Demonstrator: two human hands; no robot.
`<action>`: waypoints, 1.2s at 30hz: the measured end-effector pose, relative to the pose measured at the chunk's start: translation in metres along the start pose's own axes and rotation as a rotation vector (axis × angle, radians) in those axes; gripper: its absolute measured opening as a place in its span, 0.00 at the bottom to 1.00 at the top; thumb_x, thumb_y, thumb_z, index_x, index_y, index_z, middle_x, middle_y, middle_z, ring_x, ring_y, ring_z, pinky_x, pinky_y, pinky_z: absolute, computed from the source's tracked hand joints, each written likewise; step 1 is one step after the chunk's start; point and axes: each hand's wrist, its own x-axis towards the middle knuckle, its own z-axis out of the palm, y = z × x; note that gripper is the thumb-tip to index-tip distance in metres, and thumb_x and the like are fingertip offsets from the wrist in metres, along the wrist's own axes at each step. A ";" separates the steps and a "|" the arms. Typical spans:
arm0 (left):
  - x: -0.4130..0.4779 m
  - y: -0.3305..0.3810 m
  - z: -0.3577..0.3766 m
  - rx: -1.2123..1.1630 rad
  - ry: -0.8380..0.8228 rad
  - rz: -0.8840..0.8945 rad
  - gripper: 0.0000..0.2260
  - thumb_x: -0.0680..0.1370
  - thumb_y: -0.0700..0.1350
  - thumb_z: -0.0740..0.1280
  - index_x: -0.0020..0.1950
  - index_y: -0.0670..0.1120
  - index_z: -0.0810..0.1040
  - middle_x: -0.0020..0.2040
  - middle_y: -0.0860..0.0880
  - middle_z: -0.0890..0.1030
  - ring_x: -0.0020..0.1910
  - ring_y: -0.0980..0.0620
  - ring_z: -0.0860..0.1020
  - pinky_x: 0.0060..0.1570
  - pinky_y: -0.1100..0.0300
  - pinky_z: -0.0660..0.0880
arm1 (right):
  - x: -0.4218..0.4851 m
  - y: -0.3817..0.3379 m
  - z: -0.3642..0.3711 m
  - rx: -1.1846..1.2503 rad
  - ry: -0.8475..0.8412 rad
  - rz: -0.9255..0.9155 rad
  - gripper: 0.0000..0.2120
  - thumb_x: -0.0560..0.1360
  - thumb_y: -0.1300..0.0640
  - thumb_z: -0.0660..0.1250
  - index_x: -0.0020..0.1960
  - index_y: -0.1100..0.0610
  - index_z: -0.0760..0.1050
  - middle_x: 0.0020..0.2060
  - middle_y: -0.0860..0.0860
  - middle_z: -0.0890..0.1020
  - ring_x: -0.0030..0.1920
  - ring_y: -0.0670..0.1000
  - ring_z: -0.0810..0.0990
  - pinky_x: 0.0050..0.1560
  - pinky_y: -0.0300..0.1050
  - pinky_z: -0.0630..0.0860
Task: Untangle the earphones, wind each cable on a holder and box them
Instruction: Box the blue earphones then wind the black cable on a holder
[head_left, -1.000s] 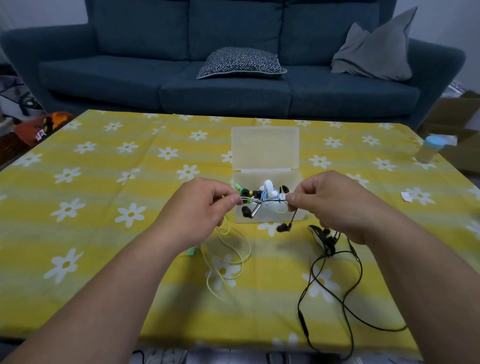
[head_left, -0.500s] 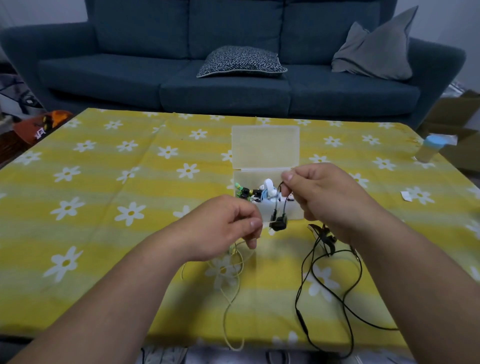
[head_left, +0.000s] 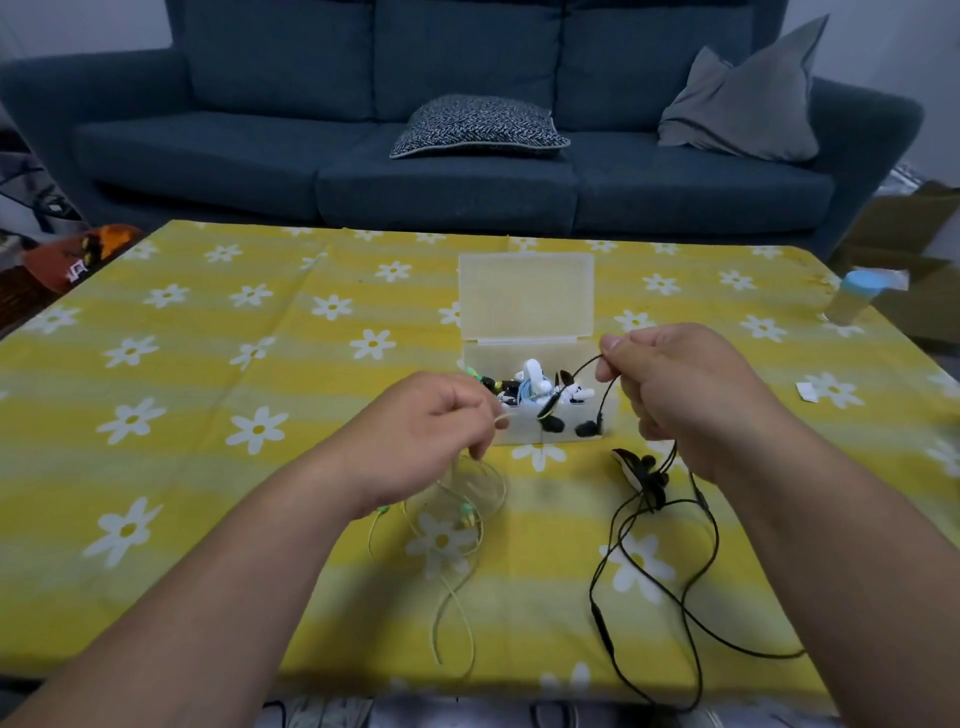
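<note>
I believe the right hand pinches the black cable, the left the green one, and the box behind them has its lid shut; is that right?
Not quite: the lid stands open above the box, as the head view shows. The right hand does pinch the black cable, and the left hand the green cable.

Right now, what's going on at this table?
A person is pulling two earphones apart. The left hand pinches the pale green earphone, and the right hand pinches the black cable, its earbuds dangling in front of the open clear box. Most of both cables lies loose on the flowered tablecloth. Neither is wound yet; whether they are fully untangled I cannot tell.
</note>
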 end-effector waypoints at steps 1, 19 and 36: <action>0.001 0.003 0.003 -0.092 0.032 0.000 0.11 0.71 0.43 0.60 0.28 0.43 0.73 0.45 0.51 0.83 0.50 0.57 0.82 0.53 0.56 0.75 | -0.001 0.001 0.002 -0.027 -0.050 0.012 0.17 0.81 0.53 0.63 0.36 0.58 0.78 0.23 0.48 0.63 0.23 0.49 0.58 0.28 0.42 0.57; 0.000 -0.002 0.009 0.172 -0.270 -0.201 0.07 0.67 0.46 0.59 0.28 0.46 0.67 0.30 0.44 0.64 0.32 0.48 0.62 0.34 0.53 0.59 | -0.005 -0.001 0.022 0.200 -0.039 0.121 0.19 0.83 0.54 0.61 0.34 0.58 0.74 0.22 0.49 0.64 0.24 0.49 0.56 0.28 0.43 0.53; 0.013 0.000 0.011 0.142 0.132 0.094 0.30 0.71 0.46 0.74 0.72 0.53 0.70 0.65 0.56 0.76 0.65 0.62 0.73 0.67 0.59 0.69 | -0.024 -0.003 -0.020 -0.271 -0.328 -0.095 0.14 0.80 0.57 0.64 0.41 0.59 0.84 0.24 0.49 0.75 0.28 0.52 0.65 0.31 0.44 0.60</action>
